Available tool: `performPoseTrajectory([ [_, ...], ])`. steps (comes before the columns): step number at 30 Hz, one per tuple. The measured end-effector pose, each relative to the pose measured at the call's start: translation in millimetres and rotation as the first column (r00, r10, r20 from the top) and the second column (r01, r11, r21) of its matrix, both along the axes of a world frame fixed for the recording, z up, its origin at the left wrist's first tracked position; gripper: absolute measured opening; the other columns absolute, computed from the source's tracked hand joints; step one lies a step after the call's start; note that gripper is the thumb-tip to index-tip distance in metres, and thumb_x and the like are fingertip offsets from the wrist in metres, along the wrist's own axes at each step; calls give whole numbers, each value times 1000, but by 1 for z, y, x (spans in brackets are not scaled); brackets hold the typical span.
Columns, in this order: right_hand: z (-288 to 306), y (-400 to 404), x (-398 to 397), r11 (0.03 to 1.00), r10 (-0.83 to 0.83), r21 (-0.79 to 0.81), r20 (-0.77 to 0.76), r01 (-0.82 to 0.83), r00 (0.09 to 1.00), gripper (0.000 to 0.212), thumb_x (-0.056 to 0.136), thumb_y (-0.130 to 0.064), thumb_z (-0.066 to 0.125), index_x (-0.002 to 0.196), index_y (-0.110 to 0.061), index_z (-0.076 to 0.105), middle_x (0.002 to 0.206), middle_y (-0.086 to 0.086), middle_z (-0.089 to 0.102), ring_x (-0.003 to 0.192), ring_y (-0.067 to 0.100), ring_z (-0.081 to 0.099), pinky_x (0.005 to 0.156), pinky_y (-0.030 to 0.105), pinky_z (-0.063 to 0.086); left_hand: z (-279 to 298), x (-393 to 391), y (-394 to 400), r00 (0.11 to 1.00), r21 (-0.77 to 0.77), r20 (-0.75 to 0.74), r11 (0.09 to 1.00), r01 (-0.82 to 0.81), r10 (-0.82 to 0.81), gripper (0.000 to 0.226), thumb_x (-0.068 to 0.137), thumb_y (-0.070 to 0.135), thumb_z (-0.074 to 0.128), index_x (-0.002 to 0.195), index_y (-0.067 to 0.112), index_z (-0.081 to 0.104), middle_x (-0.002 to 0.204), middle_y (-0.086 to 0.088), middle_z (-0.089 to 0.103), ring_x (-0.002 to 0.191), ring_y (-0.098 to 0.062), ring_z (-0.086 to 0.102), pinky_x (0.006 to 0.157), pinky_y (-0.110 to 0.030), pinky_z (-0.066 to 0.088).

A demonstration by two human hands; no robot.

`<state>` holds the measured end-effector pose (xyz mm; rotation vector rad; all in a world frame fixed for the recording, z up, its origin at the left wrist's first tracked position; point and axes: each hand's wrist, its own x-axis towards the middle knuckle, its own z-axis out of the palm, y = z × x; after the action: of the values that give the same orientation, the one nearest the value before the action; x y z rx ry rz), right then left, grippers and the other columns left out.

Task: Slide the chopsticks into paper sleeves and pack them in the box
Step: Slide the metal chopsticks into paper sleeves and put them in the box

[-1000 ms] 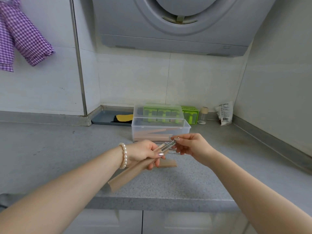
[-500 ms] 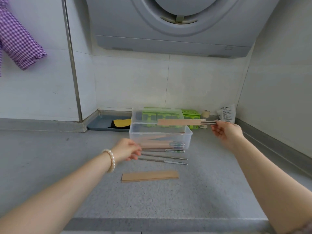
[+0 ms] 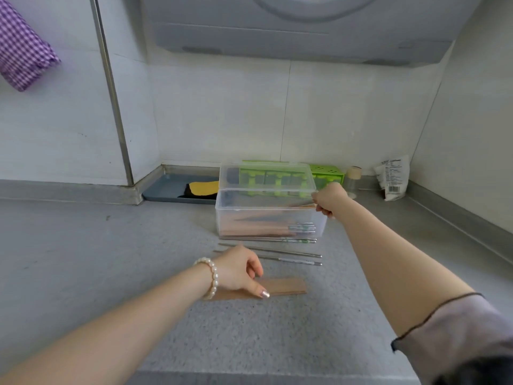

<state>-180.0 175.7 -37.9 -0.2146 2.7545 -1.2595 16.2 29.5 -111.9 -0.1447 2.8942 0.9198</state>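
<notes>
Surface: grey speckled countertop (image 3: 277,329) against a tiled wall.
Box: clear plastic box (image 3: 266,218), sleeved pairs inside.
Right hand (image 3: 330,200): at the box's right rim, fingers pinching a sleeved pair.
Left hand (image 3: 240,270): fingers curled, thumb on the empty paper sleeve (image 3: 286,286).
Loose chopsticks (image 3: 288,255): between sleeve and box.
</notes>
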Motion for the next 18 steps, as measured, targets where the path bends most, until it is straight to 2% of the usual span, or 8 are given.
performPoseTrajectory([
  [2, -4, 1, 0, 978, 47, 206, -136, -18, 990, 37, 94, -22, 48, 62, -4, 43, 58, 7, 46, 54, 25, 46, 49, 25, 34, -2, -2, -1, 1000, 4, 13, 1000, 10, -10, 41, 58, 39, 85, 88, 26, 60, 82, 11, 56, 79, -8, 55, 81, -28, 51],
  [3, -7, 2, 0, 974, 65, 227, -190, -21, 980, 36, 93, -24, 48, 65, -1, 48, 60, 6, 47, 61, 27, 48, 55, 25, 35, -3, -3, -1, 1000, 2, 20, 1000, 15, -15, 40, 57, 39, 85, 86, 28, 59, 83, 11, 56, 80, -8, 55, 82, -29, 51],
  [5, -15, 4, 4, 988, 102, 145, -296, -61, 950, 25, 91, -22, 52, 82, 0, 63, 68, 6, 53, 68, 26, 49, 62, 26, 36, -4, -3, 0, 999, 0, 27, 1000, 21, -21, 38, 57, 37, 86, 82, 29, 58, 84, 10, 57, 80, -8, 54, 81, -28, 50],
  [7, -24, 10, 14, 980, 198, 82, -362, -180, 911, 11, 86, -17, 60, 87, -9, 68, 73, 4, 56, 68, 20, 50, 64, 27, 38, -4, -3, 1, 999, -2, 33, 1000, 17, -17, 35, 59, 34, 85, 82, 26, 59, 85, 10, 58, 78, -6, 54, 77, -24, 50],
  [9, -33, 19, 26, 935, 354, 154, -314, -321, 881, 3, 81, -13, 67, 79, -13, 65, 65, -1, 53, 61, 14, 47, 63, 27, 39, -2, -2, 2, 999, -6, 39, 1000, 11, -11, 34, 61, 33, 84, 84, 23, 61, 84, 11, 58, 77, -5, 53, 74, -21, 48],
  [11, -46, 28, 33, 862, 474, 293, -175, -414, 863, 9, 78, -17, 72, 77, -14, 63, 67, -3, 54, 63, 13, 48, 61, 27, 42, -1, -3, 3, 999, -11, 48, 1000, -1, 1, 34, 62, 31, 84, 85, 22, 61, 83, 11, 58, 76, -5, 53, 75, -22, 49],
  [14, -61, 38, 35, 819, 500, 362, -67, -446, 864, 12, 76, -21, 75, 79, -16, 64, 70, -5, 54, 72, 16, 51, 63, 23, 41, -2, -4, 4, 999, 4, 28, 999, -34, 34, 34, 61, 29, 85, 79, 24, 58, 81, 10, 58, 76, -7, 54, 77, -25, 50],
  [18, -73, 41, 35, 831, 472, 360, -52, -424, 880, 9, 78, -21, 73, 80, -17, 65, 72, -5, 56, 77, 16, 52, 65, 24, 40, -4, -2, 3, 998, 21, -12, 998, -65, 65, 32, 63, 24, 84, 75, 26, 55, 81, 9, 57, 78, -9, 54, 79, -27, 50],
])
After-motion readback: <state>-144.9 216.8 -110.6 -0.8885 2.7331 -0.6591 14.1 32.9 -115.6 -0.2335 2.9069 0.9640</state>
